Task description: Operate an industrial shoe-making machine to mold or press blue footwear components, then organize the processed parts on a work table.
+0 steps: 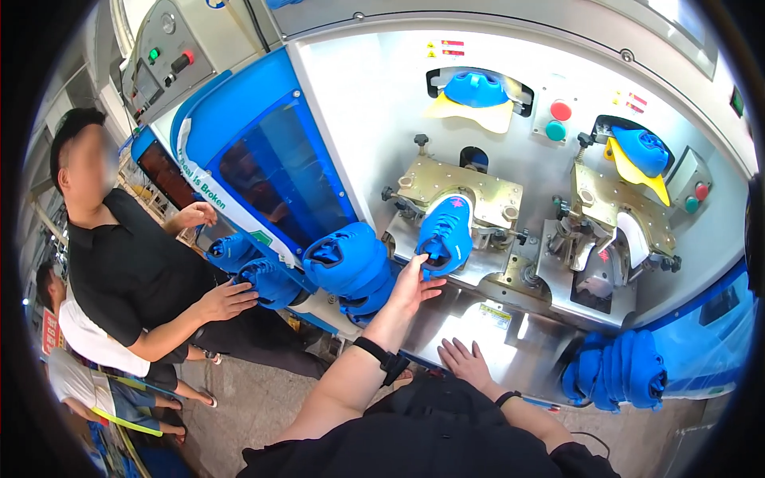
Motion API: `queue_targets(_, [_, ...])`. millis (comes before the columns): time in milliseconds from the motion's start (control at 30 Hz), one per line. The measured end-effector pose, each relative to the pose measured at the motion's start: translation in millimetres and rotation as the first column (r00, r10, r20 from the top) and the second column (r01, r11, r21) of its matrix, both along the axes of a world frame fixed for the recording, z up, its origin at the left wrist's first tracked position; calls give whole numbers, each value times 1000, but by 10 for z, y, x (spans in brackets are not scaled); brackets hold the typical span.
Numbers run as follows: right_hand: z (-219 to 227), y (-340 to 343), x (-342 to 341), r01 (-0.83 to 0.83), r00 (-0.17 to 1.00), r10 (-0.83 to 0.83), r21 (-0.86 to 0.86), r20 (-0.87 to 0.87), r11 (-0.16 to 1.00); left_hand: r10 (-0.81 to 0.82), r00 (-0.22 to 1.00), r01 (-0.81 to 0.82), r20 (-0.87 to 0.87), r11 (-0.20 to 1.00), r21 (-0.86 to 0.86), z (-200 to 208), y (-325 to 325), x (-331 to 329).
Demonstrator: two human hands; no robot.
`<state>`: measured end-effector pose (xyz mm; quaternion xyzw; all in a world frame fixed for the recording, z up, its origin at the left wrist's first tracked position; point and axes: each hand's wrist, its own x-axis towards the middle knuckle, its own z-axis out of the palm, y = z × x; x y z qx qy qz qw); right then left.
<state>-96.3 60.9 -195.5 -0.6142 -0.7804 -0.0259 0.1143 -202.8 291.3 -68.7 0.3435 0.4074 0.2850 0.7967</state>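
I had the left hand (pixel 409 288) touching the heel of a blue shoe (pixel 448 237), which sat at the left press (pixel 496 188), beyond the counter's (pixel 522 350) back edge; I couldn't tell whether its fingers gripped. The right hand (pixel 468 366) lay flat, fingers a little apart, near the front edge.

Head-worn fisheye, facing steeply down; left hand (pixel 409 288), right hand (pixel 470 368) near, machine (pixel 362 111) beyond.
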Motion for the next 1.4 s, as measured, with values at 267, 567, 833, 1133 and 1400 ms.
queue_targets(267, [174, -225, 107, -41, 997, 37, -65, -62, 997, 10, 1000, -10, -15, 1000, -1, -59, 49, -34])
queue_targets(567, [-113, -361, 168, -54, 998, 55, -26, 29, 998, 32, 998, -33, -52, 999, -26, -80, 28, 59])
queue_targets(833, [557, -468, 176, -145, 987, 158, -393, 1, 908, -28, 996, 30, -89, 999, 21, -8, 34, 63])
queue_targets(1133, [484, -525, 202, -123, 990, 140, -370, 20, 921, -39, 999, 39, -7, 999, -6, 54, 74, 85])
queue_targets(1400, [372, -544, 239, -64, 997, 71, -367, 7, 928, -51, 999, 52, 19, 998, -19, 114, 52, 94])
